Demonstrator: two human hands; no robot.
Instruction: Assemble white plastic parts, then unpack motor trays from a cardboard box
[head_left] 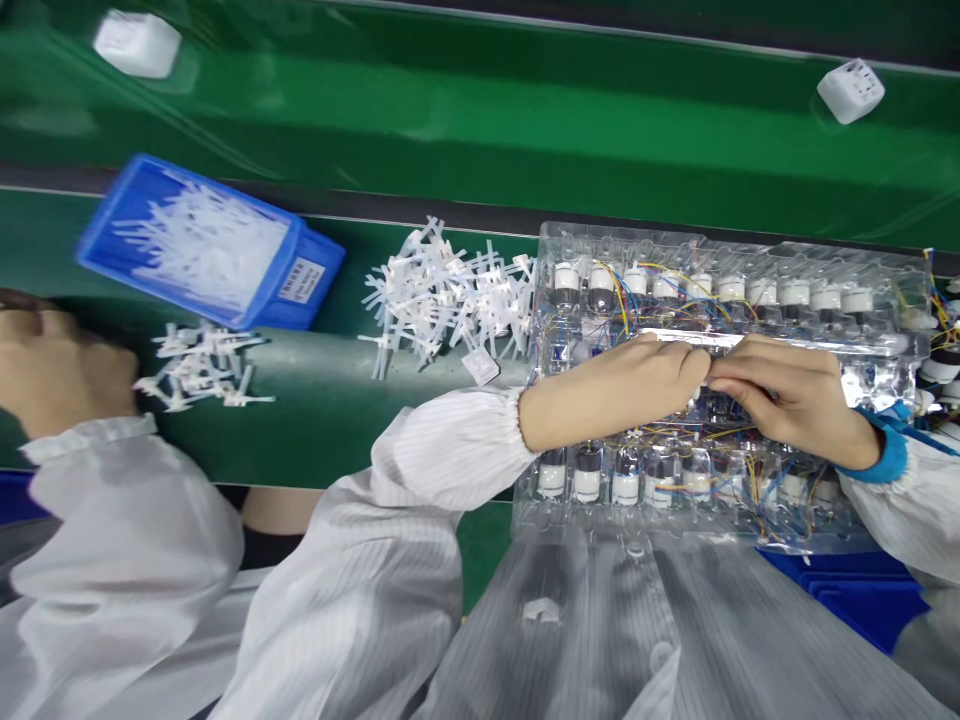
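Observation:
A clear plastic tray [862, 265] lies in front of me, filled with rows of small white-capped cylindrical parts [587, 470] trailing coloured wires. My left hand [615, 390] and my right hand [795, 395] meet over the tray's middle, fingertips pinched together on a small part that the fingers mostly hide. Both wrists come from white striped sleeves; the right one has a blue cuff.
A heap of white plastic T-shaped fittings [442, 295] lies left of the tray on the green surface. A blue bin [300, 285] of similar pieces and a smaller pile [199, 365] sit further left, by a co-worker's hand [52, 370]. Two white blocks [851, 90] ride the green belt behind.

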